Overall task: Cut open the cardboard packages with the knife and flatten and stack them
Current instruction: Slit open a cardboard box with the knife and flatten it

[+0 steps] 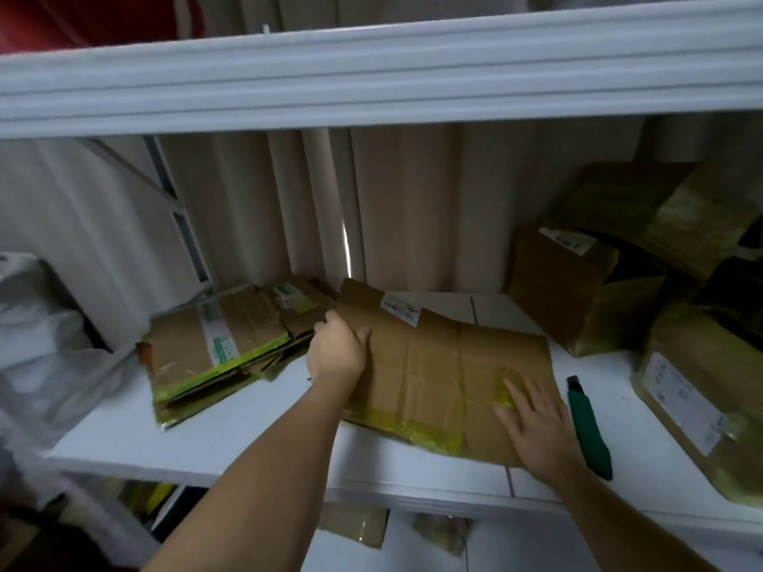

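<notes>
White shelf (231,439) carries a flattened cardboard box (433,365) at centre, left hand (336,350) gripping its nine-o'clock edge, right hand (532,423) pressing flat-fingered, green knife (588,427) at three o'clock, flattened stack (214,348) at nine

Nothing is reading clearly here. White labels are showing on the flattened box (446,365), the stack (223,344) and the boxes at right (565,278), and green print on the stack's tape, all too blurred to make out.

Beige curtain (413,208) hanging in folds behind white shelf (173,439); second white shelf board (371,76) overhead, crumpled white plastic bags (41,344) heaped at left, red object (82,14) top left.
</notes>
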